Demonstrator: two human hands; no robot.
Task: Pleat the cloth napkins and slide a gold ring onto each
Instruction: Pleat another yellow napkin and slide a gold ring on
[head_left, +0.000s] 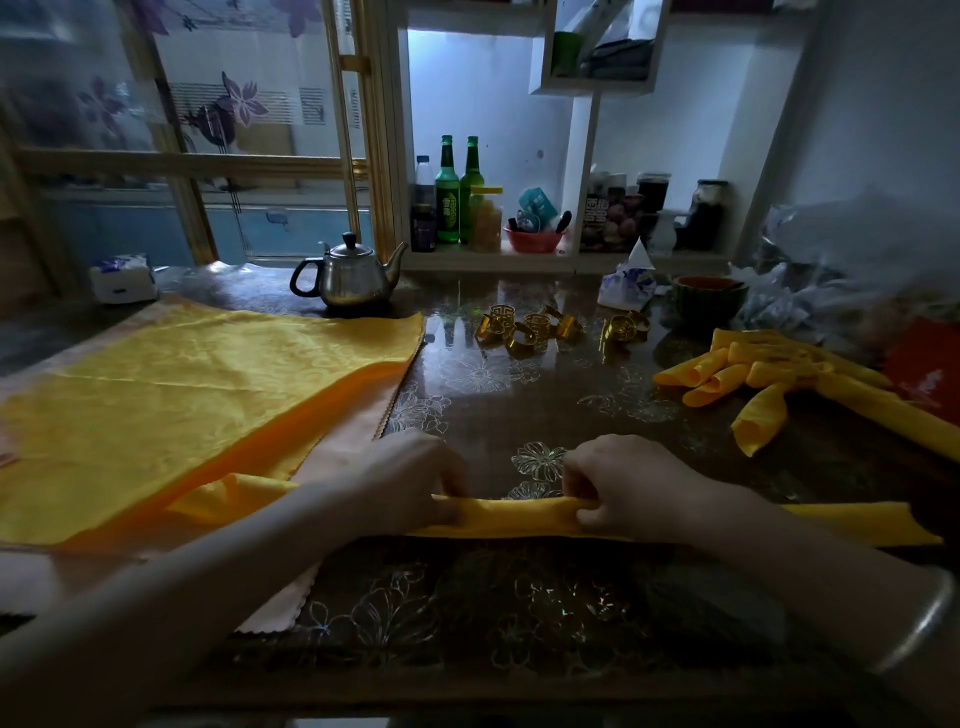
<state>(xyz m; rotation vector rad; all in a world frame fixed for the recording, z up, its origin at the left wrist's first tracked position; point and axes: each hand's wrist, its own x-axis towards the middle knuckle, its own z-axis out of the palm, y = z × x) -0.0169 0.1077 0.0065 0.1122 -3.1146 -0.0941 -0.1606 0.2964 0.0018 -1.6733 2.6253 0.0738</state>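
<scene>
Both hands, the left hand (415, 480) and right hand (618, 483), pinch the folded yellow napkin (519, 514) at lower centre. If either grip loosens, the pleats could spring open. The gold rings (540, 327) wait at upper centre.

Glossy floral-patterned table (493, 410) under flat yellow napkins (182, 395), gold rings (535, 327), steel teapot (353, 278), rolled napkins (753, 379)
</scene>
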